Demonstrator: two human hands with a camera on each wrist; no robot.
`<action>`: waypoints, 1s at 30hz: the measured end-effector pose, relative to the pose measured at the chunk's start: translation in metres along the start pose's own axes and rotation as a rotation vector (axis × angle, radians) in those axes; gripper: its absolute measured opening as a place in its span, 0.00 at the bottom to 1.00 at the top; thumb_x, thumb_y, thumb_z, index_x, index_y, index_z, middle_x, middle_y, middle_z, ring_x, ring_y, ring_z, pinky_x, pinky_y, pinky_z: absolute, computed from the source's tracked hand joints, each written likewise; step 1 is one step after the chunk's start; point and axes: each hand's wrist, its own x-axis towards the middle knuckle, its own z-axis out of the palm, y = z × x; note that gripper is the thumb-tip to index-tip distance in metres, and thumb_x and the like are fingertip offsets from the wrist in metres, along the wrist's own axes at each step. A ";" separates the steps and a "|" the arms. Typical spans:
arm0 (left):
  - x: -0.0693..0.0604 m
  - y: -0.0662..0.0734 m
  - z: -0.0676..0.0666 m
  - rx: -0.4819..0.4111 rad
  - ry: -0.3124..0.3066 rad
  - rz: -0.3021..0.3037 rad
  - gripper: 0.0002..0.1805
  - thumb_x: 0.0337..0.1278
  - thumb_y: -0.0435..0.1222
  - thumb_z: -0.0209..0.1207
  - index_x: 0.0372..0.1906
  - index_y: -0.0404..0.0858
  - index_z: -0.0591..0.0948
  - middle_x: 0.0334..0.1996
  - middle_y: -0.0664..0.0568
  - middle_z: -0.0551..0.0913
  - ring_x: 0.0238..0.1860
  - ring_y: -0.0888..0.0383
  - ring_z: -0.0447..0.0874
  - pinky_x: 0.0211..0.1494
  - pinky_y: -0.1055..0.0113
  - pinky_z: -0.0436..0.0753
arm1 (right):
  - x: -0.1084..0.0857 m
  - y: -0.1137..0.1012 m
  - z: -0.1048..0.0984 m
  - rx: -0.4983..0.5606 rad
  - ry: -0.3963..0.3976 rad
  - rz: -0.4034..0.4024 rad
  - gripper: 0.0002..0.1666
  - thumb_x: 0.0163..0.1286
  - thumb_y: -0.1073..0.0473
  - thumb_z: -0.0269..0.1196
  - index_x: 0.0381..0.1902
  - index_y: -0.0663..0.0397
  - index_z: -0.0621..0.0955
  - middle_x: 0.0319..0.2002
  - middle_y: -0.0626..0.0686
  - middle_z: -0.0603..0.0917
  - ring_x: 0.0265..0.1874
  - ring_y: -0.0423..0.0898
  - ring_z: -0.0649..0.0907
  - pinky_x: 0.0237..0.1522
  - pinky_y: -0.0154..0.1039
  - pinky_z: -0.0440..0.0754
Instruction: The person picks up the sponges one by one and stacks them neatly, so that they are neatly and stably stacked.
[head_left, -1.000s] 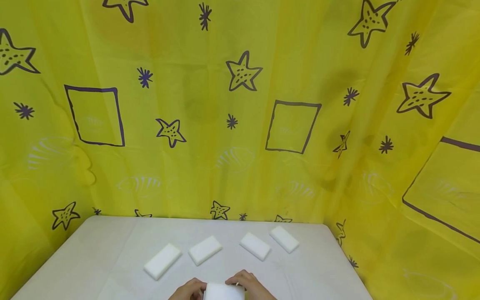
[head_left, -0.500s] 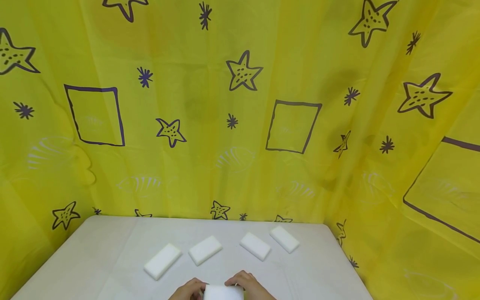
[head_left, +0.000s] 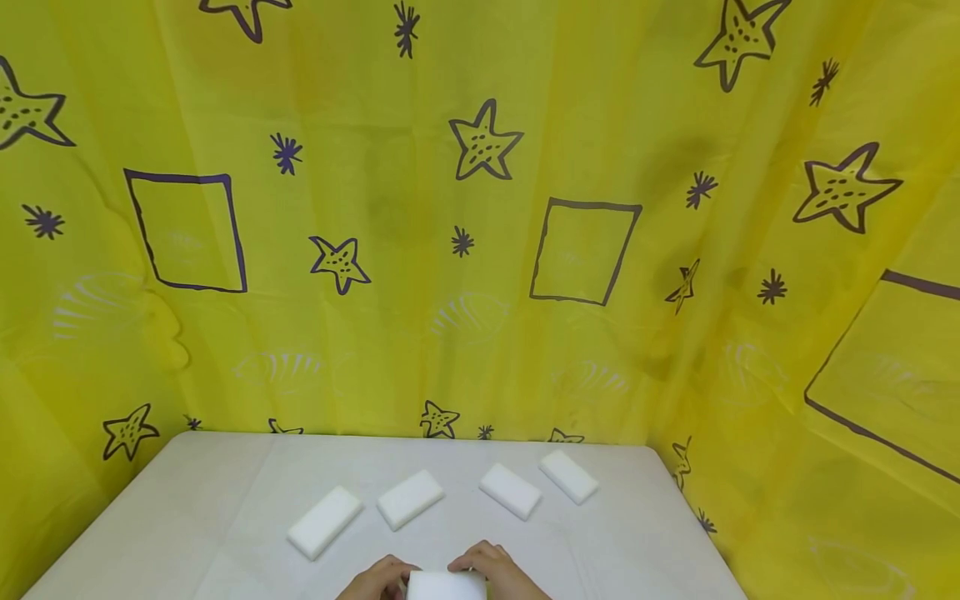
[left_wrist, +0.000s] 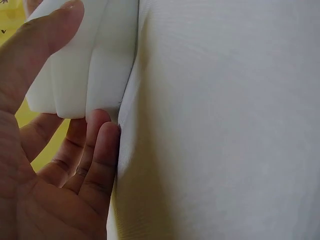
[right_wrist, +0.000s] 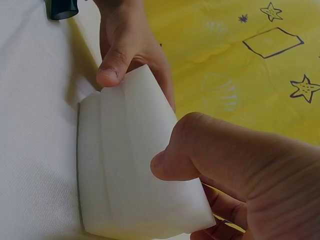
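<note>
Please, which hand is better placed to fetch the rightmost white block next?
Probably the right hand: it is nearer the rightmost block than the left hand. Both hold the stack, so it should let go first.

Four loose blocks (head_left: 326, 522), three stacked blocks (right_wrist: 145, 140), two hands (head_left: 501, 572).

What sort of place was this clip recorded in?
Probably a makeshift indoor booth, perhaps set up for recording: yellow sheeting printed with stars hangs behind and beside a pale table, where plain white blocks lie.
</note>
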 end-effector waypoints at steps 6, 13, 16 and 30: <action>0.000 0.000 -0.002 0.018 -0.009 0.046 0.21 0.57 0.30 0.65 0.53 0.24 0.75 0.39 0.50 0.75 0.35 0.76 0.73 0.34 0.73 0.79 | 0.001 0.001 0.001 0.018 -0.001 0.012 0.27 0.56 0.61 0.74 0.53 0.62 0.80 0.44 0.45 0.77 0.41 0.29 0.67 0.43 0.30 0.73; 0.002 0.008 -0.008 -0.047 -0.046 0.009 0.23 0.58 0.32 0.66 0.55 0.25 0.73 0.37 0.56 0.73 0.36 0.75 0.74 0.36 0.72 0.79 | 0.001 0.003 0.003 0.021 0.004 0.031 0.27 0.55 0.61 0.74 0.52 0.61 0.81 0.44 0.44 0.77 0.41 0.29 0.67 0.43 0.30 0.73; 0.004 0.013 -0.011 -0.084 -0.067 -0.045 0.25 0.59 0.35 0.66 0.56 0.27 0.73 0.37 0.60 0.72 0.36 0.74 0.74 0.37 0.72 0.79 | 0.001 0.004 0.003 0.019 0.007 0.027 0.27 0.55 0.61 0.74 0.52 0.61 0.80 0.44 0.44 0.77 0.41 0.29 0.67 0.43 0.30 0.73; 0.010 0.017 -0.009 -0.094 -0.047 0.024 0.23 0.59 0.34 0.66 0.54 0.26 0.74 0.36 0.56 0.72 0.34 0.75 0.72 0.32 0.72 0.79 | 0.001 0.007 0.004 -0.024 0.023 -0.049 0.26 0.56 0.59 0.74 0.52 0.62 0.81 0.44 0.49 0.78 0.40 0.28 0.67 0.41 0.28 0.71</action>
